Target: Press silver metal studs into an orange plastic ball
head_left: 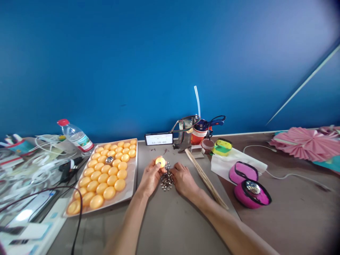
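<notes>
My left hand is closed round a small orange ball, holding it up at the fingertips. My right hand rests on the table just to the right, fingers curled beside a pile of small shiny silver beads; I cannot make out whether it pinches one. A few beads also sit against the ball. To the left lies a white tray filled with several rows of orange balls, one of them covered in silver.
A phone showing a timer, jars with tools, wooden sticks, two pink round cases, a white cable, pink paper fans, a water bottle and tangled cables and devices at left.
</notes>
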